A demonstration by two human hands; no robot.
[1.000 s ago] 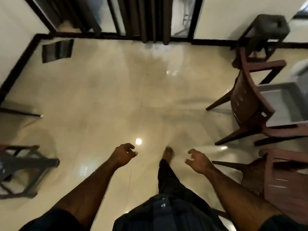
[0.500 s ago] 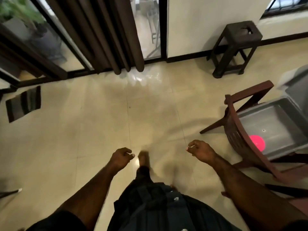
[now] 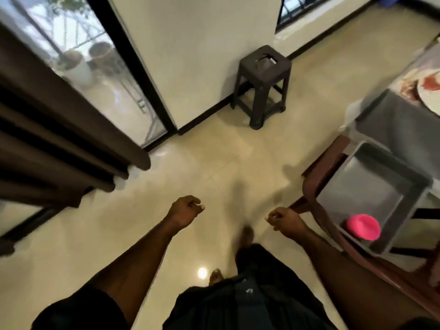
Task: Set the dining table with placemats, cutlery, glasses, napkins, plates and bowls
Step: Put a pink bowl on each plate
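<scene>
I am walking over a shiny cream tile floor. My left hand [image 3: 184,211] and my right hand [image 3: 287,221] swing in front of me, fingers loosely curled, holding nothing. At the right a grey plastic tub [image 3: 415,184] sits on a reddish-brown chair [image 3: 309,184]; a round pink item [image 3: 363,226] lies in the tub's near corner. Beyond it the dining table [image 3: 390,120] hangs its grey cloth, and part of a white plate [image 3: 429,91] with a red pattern shows at the frame's right edge.
A dark plastic stool [image 3: 262,75] stands against the white wall ahead. Brown curtains [image 3: 59,139] hang at the left beside a glass door [image 3: 95,67] with plant pots outside. Open floor lies between the curtains and the chair.
The view has swung right and forward: the stool, chair and tub are closer, and the table with a plate has come into sight. Both hands stay loosely curled with nothing in them.
</scene>
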